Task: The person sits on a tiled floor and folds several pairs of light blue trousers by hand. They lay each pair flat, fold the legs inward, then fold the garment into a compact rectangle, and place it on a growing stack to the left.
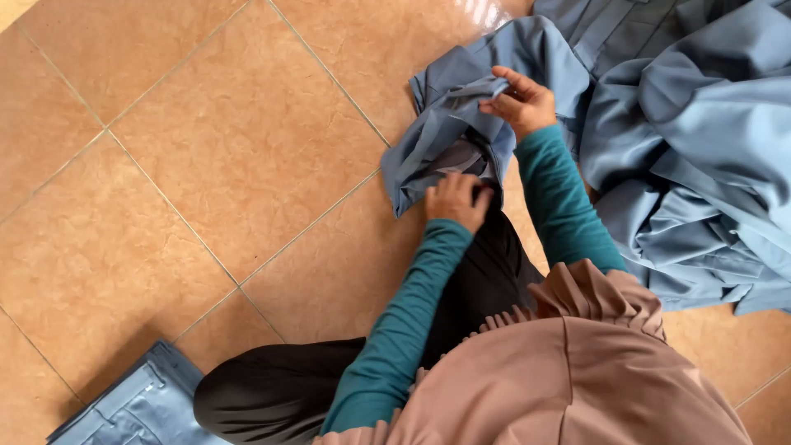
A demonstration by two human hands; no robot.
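I sit on a tiled floor with a blue-grey garment bunched in front of me. My left hand grips its lower fold, fingers curled into the cloth just above my black-clad knee. My right hand pinches an upper edge of the same garment, thumb and fingers closed on a crease. Both arms wear teal sleeves. The garment's far part is hidden under its own folds.
A large heap of blue-grey cloth lies at the right. Another folded blue garment rests at the bottom left. Orange-brown floor tiles spread to the left. My brown headscarf fills the bottom right.
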